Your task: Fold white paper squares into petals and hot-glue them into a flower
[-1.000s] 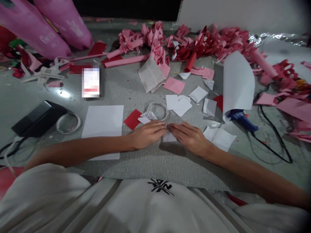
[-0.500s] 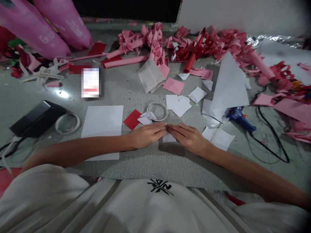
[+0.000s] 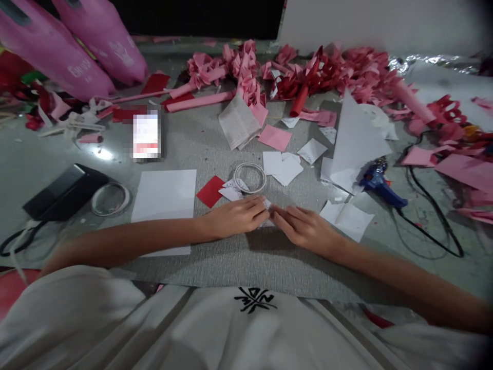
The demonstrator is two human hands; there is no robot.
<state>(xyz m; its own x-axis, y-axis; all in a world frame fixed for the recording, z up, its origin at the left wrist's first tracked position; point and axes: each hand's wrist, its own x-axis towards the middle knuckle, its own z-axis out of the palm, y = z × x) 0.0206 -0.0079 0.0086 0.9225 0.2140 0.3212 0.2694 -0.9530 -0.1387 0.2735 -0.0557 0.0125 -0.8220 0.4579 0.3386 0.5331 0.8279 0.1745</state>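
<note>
Between my hands is a small piece of white paper (image 3: 267,204) with faint writing on it, largely covered by my fingers. My left hand (image 3: 241,215) is closed on its left side, fingers pressed together. From the right, my right hand (image 3: 304,226) pinches its other edge. Just beyond my fingertips lies a white ring (image 3: 250,178), partly over some written paper scraps (image 3: 232,190). A red paper square (image 3: 210,191) rests left of those scraps. Under my left forearm is a larger white sheet (image 3: 165,192).
A blue glue gun (image 3: 379,185) with a black cord lies at the right. White paper squares (image 3: 287,169) and a pink square (image 3: 275,137) are ahead. Pink and red paper flowers (image 3: 327,72) line the back. A black box (image 3: 65,191), a tape roll (image 3: 111,199) and pink bottles (image 3: 54,51) are left.
My fingertips have drawn slightly apart, showing more of the white paper between them. My right hand has shifted a little right and down. The view has shifted slightly.
</note>
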